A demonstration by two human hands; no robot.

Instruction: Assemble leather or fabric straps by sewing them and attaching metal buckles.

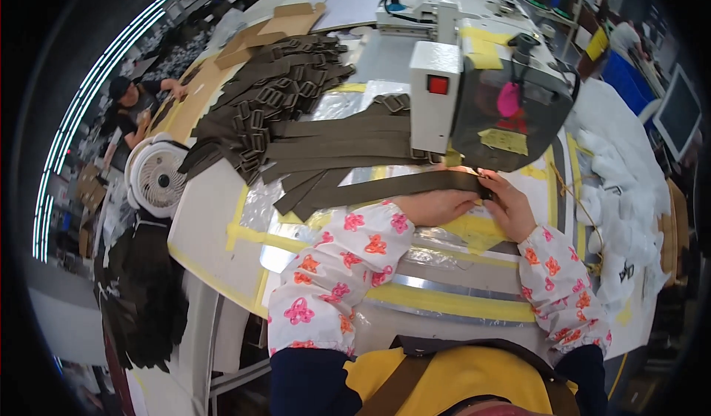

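Note:
A long dark olive webbing strap point(385, 192) runs across the table to just below the head of a sewing machine point(511, 112). My left hand point(443, 207) is closed at the strap's near edge, its fingertips partly hidden. At the strap's right end, my right hand point(511, 204) pinches the webbing between thumb and fingers. Bright light falls on the spot just behind my fingers, under the machine. More flat straps point(341, 145) lie in a row left of the machine, some reaching under it. Both forearms wear white sleeve covers with pink and orange prints.
A heap of straps with metal buckles point(278, 82) covers the table's back left. A round white fan point(158, 177) stands at the left edge, with dark straps point(144, 290) hanging below. White padded material point(618, 171) lies at right. A person point(137, 105) sits at far left.

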